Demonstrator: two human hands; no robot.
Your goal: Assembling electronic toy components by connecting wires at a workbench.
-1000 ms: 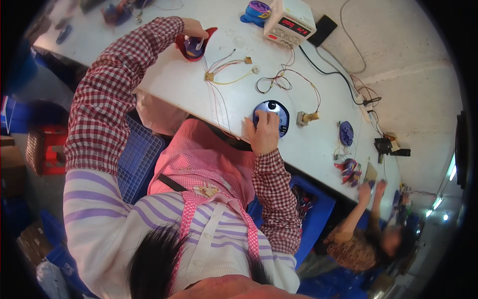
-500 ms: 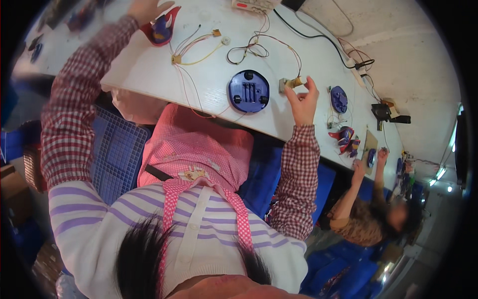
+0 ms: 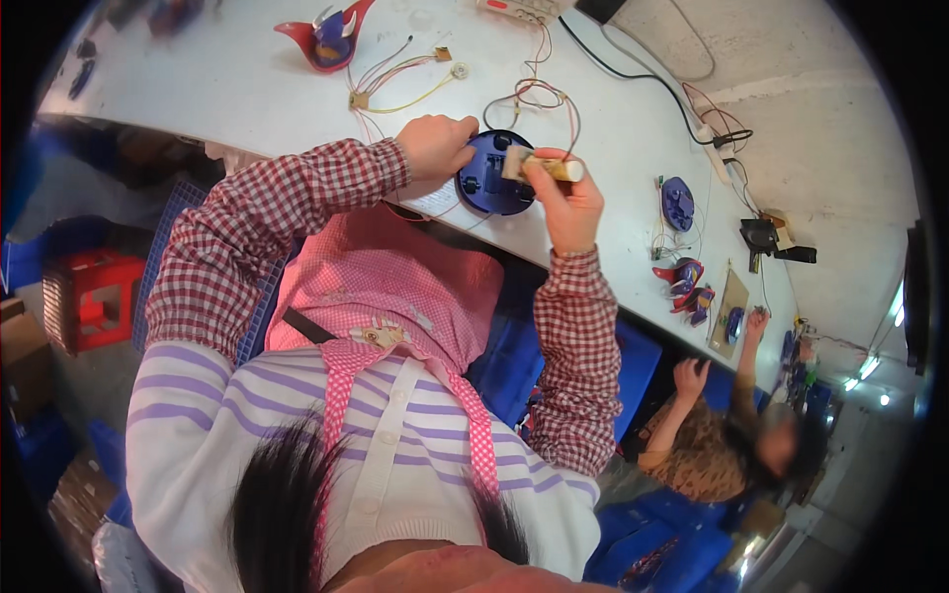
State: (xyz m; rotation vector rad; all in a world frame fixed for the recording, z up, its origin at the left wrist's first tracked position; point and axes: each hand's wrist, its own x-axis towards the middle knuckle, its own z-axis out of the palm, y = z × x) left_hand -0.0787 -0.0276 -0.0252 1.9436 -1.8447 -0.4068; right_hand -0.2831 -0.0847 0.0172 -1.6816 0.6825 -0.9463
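A round dark-blue plastic base [image 3: 480, 194] lies on the white table with its open battery compartment facing up. My left hand [image 3: 435, 148] is closed on its left rim. In my right hand [image 3: 571, 210] is a wired yellowish cylinder [image 3: 565, 171] with a pale block at its inner end. That block is over the compartment's right side; whether it touches the contacts cannot be made out. A small circuit board [image 3: 358, 100] with thin coloured wires lies beyond my left hand, some wires running down toward the table edge.
A red-and-purple horned figure [image 3: 334, 40] stands at the far left. A power supply box [image 3: 516, 8] sits at the back, its leads looping down the table. Another blue base [image 3: 677, 203] and a second figure [image 3: 680, 280] lie to the right, near a co-worker [image 3: 707, 450].
My left hand has come from the horned figure to the blue base's rim. My right hand has carried the wired cylinder left, over the base.
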